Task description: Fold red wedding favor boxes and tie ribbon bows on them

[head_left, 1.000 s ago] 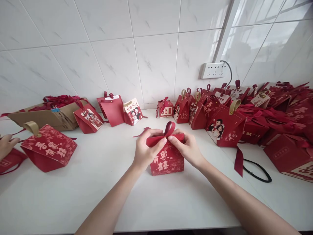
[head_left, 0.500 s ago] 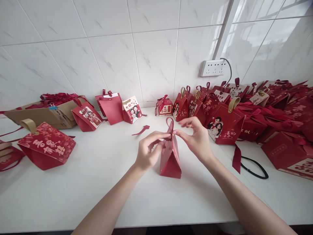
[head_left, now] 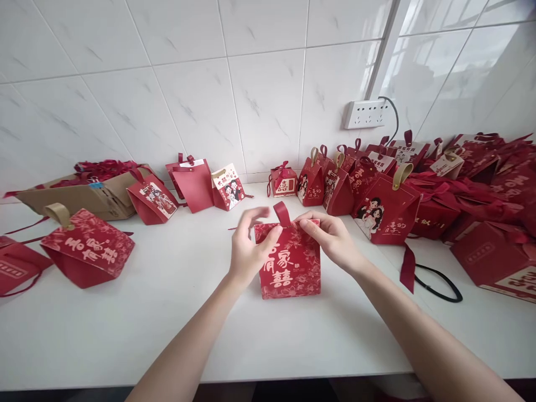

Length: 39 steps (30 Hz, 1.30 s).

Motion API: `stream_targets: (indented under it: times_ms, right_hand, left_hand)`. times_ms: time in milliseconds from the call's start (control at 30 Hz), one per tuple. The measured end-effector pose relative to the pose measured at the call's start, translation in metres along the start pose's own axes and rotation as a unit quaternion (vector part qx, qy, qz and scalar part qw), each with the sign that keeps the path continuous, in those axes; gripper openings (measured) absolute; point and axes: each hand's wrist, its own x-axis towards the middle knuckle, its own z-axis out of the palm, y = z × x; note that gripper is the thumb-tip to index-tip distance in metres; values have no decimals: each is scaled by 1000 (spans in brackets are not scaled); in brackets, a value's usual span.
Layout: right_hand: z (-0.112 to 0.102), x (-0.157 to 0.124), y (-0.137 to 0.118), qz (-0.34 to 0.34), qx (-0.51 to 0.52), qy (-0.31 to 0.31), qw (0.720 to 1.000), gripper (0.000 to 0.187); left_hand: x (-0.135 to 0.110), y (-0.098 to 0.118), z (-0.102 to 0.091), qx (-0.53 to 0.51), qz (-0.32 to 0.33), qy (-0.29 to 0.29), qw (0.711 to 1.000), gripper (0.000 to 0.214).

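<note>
A small red gift box (head_left: 293, 268) stands upright on the table in front of me, its broad face with pale lettering and flowers turned towards me. A dark red ribbon loop (head_left: 282, 214) rises from its top edge. My right hand (head_left: 330, 237) pinches the top right corner, thumb in front and fingers behind. At the upper left corner, my left hand (head_left: 249, 243) lays its thumb against the printed face. Its other fingers are spread apart above the edge and slightly blurred.
Finished-looking red boxes (head_left: 387, 215) crowd the right side, near a black loop (head_left: 439, 283). A cardboard box of ribbons (head_left: 109, 198) stands at back left. Closer on the left is a red box with a gold handle (head_left: 87, 248). A power strip (head_left: 366, 114) is on the tiled wall.
The gift box has turned from its narrow side to its broad printed face. My hands moved from the ribbon's base to its upper corners. Another person's hand at far left has left view.
</note>
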Motion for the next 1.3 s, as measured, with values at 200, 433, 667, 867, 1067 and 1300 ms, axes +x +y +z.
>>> stream_targets:
  times_ms: [200, 433, 667, 867, 1067, 1300]
  right_hand:
    - [6, -2, -4, -3, -13, 41, 999, 23]
    - [4, -2, -4, 5, -21, 20, 1000, 21]
    - [5, -1, -3, -34, -43, 23, 998, 19]
    - [6, -1, -1, -56, -48, 22, 997, 15]
    - [6, -1, -2, -67, -62, 27, 995, 12]
    - [4, -1, -1, -39, -33, 30, 998, 13]
  left_hand:
    - [-4, 7, 4, -62, -97, -56, 992, 17]
    - [-6, 9, 4, -88, -100, -62, 989, 16]
    - [-6, 8, 3, -99, -111, -79, 986, 19]
    - [-5, 6, 3, -111, -114, -80, 984, 19]
    - [-5, 7, 3, -107, -105, -91, 984, 18]
    - [-7, 9, 4, -108, -90, -104, 985, 17]
